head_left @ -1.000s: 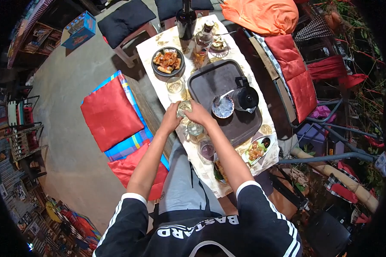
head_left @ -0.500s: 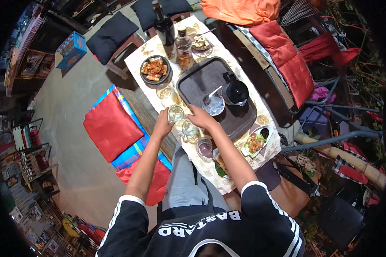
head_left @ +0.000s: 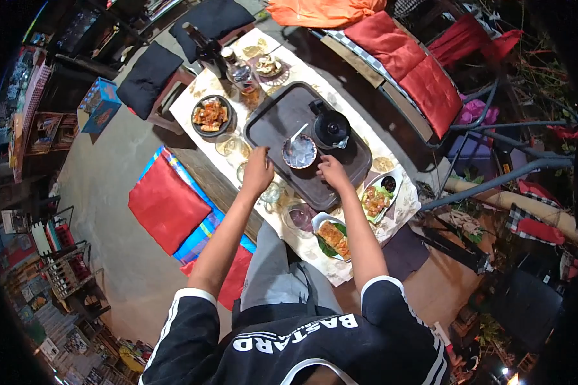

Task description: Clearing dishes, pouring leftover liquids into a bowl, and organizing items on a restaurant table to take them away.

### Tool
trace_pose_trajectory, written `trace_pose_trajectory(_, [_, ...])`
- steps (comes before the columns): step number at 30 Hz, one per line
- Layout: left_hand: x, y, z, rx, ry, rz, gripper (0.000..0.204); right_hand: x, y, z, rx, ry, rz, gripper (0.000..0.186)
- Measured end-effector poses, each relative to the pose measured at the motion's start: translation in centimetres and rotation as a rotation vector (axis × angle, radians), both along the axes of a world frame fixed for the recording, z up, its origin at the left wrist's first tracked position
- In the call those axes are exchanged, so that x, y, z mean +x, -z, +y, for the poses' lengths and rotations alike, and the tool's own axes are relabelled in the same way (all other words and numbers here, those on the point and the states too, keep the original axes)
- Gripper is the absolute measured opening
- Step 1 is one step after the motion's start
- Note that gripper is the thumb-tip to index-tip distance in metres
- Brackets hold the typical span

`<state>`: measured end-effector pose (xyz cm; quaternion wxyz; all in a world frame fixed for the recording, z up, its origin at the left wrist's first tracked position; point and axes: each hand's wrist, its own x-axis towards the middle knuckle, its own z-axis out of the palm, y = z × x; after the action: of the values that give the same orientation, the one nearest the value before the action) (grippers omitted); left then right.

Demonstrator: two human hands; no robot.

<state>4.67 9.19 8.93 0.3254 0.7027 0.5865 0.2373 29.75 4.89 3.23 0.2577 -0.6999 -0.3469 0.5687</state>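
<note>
A patterned bowl of ice [head_left: 299, 151] with a white-handled utensil stands on a dark tray [head_left: 282, 99]. My right hand [head_left: 333, 172] is over the tray, just right of the bowl and apart from it, fingers loosely spread and nothing in them. My left hand [head_left: 258, 172] is by the tray's left edge, empty, its fingers extended toward the bowl. It partly covers one drinking glass [head_left: 241, 171]. Another clear glass [head_left: 271, 192] stands just below that hand, and a third glass [head_left: 225, 145] is farther up. Behind the bowl sits a black jug [head_left: 331, 128].
A bowl of reddish food [head_left: 210, 115], a dark bottle [head_left: 204, 48] and a clear bottle [head_left: 239, 74] occupy the table's far left. Nearer me are a purplish glass [head_left: 298, 217], a plate of browned food [head_left: 333, 239] and a salad plate [head_left: 375, 200]. Red-cushioned benches flank the table.
Both hands have left the glass they were around. My right hand moved right over the tray beside the ice bowl; my left shifted slightly up and right. The whole view has shifted.
</note>
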Motion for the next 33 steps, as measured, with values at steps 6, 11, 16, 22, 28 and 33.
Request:
trace_pose_trajectory(6, [3.7, 5.6, 3.5, -0.326, -0.092, -0.062, 0.036, -1.8, 2.2, 1.6, -0.143, 0.224, 0.272, 0.053])
trace_pose_trajectory(11, [2.8, 10.7, 4.4, -0.436, -0.118, -0.299, 0.032, -4.6, 0.7, 2.8, -0.113, 0.214, 0.270, 0.047])
trace_pose_trajectory(16, [4.3, 9.4, 3.2, -0.415, -0.180, -0.327, 0.027, -3.7, 0.9, 2.2, -0.077, 0.294, 0.265, 0.039])
trace_pose_trajectory(22, [2.9, 7.5, 1.9, -0.487, -0.259, -0.460, 0.025, -4.6, -0.9, 2.1, -0.025, 0.243, 0.256, 0.037])
trace_pose_trajectory(28, [2.2, 2.1, 0.3, -0.573, -0.353, -0.601, 0.025, -4.5, -5.0, 1.1, 0.020, 0.125, 0.084, 0.035])
trace_pose_trajectory(33, [0.9, -5.4, -0.5, -0.528, -0.308, -0.596, 0.027, -4.6, -8.7, 0.4, 0.216, 0.026, -0.013, 0.037])
